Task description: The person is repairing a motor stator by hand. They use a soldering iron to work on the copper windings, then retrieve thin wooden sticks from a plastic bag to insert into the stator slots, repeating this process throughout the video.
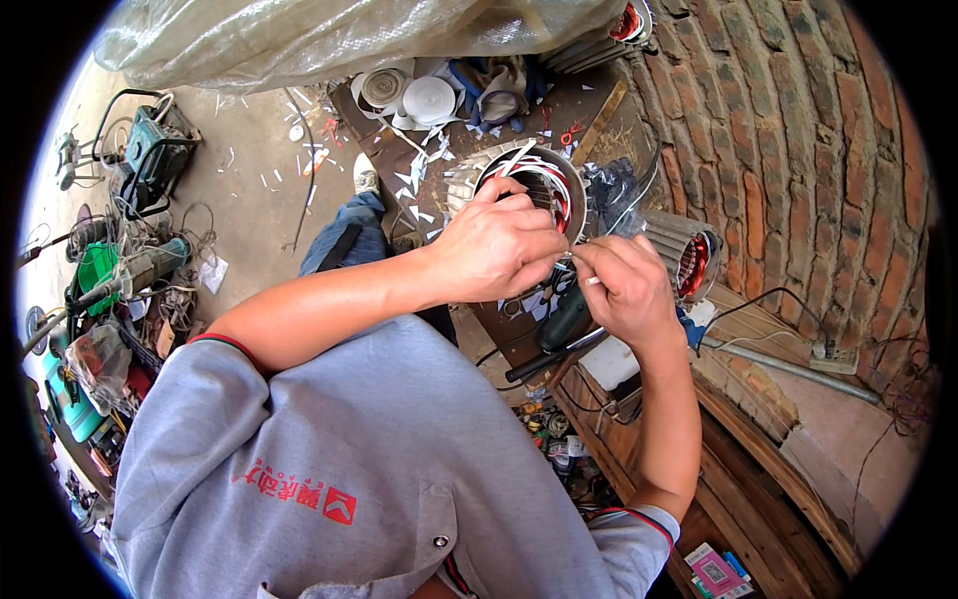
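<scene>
A motor stator (pixel 582 190) with a ribbed metal housing lies on the work table in front of me, its open end toward me. Red wire windings (pixel 565 186) and white binding run around the inside of its rim. My left hand (pixel 499 245) is closed at the stator's near edge, its fingers bent over the opening; what they grip is hidden. Close beside it, my right hand (pixel 629 290) pinches with thumb and forefinger, and a small white piece (pixel 594 281) shows between its fingers. The fingertips of both hands nearly meet.
White tape rolls (pixel 429 102) and work gloves (pixel 496 88) lie at the table's back, among paper scraps. A second stator (pixel 696 262) stands right, beside a brick wall (pixel 768 150). A dark green power tool (pixel 567 321) lies below my hands. Machinery (pixel 155 150) stands on the left floor.
</scene>
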Action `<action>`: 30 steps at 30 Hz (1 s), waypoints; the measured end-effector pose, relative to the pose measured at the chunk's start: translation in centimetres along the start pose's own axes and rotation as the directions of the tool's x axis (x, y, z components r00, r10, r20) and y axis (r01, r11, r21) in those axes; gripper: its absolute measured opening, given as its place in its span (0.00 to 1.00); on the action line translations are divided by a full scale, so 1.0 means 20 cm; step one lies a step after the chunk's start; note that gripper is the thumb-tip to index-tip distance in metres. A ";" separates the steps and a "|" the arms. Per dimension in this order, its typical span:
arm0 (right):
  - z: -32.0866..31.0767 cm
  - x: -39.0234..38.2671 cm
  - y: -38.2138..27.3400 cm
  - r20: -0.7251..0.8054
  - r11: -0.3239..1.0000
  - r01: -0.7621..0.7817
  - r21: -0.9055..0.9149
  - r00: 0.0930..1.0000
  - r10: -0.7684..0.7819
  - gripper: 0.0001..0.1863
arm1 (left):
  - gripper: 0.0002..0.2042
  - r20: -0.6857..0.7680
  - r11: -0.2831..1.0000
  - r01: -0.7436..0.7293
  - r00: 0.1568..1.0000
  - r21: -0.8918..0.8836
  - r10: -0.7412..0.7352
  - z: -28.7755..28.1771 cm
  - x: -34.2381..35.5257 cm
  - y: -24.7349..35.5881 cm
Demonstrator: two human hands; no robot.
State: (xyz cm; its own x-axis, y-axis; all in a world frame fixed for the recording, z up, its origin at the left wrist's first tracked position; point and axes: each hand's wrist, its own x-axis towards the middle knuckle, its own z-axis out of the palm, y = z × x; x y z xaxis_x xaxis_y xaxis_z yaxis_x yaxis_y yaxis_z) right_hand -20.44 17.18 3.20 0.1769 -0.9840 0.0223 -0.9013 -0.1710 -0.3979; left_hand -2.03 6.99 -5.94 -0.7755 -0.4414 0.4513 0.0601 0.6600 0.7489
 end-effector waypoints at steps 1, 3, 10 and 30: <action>0.00 0.00 0.00 0.000 1.000 -0.006 0.000 1.000 0.006 0.08 | 0.08 -0.001 1.000 -0.005 1.000 -0.002 0.005 0.00 0.00 0.00; 0.00 -0.01 0.00 0.001 1.000 -0.019 0.001 1.000 0.019 0.07 | 0.09 -0.009 1.000 -0.017 1.000 0.000 0.017 0.01 0.00 -0.01; 0.02 -0.01 -0.03 -0.026 0.993 -0.113 -0.025 0.993 0.113 0.09 | 0.08 -0.042 0.999 -0.011 0.999 0.040 0.013 0.03 0.00 0.00; -0.04 -0.03 -0.04 0.029 0.964 -0.264 0.034 0.964 0.264 0.06 | 0.06 -0.035 1.000 -0.002 0.999 0.010 0.002 0.02 0.00 -0.01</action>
State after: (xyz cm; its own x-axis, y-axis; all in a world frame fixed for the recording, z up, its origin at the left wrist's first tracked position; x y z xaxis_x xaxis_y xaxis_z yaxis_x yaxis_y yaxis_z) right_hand -20.05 17.85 4.19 -0.0556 -0.9924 -0.1098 -0.9019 0.0971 -0.4208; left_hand -2.22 7.08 -6.27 -0.7531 -0.4610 0.4693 0.0551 0.6668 0.7432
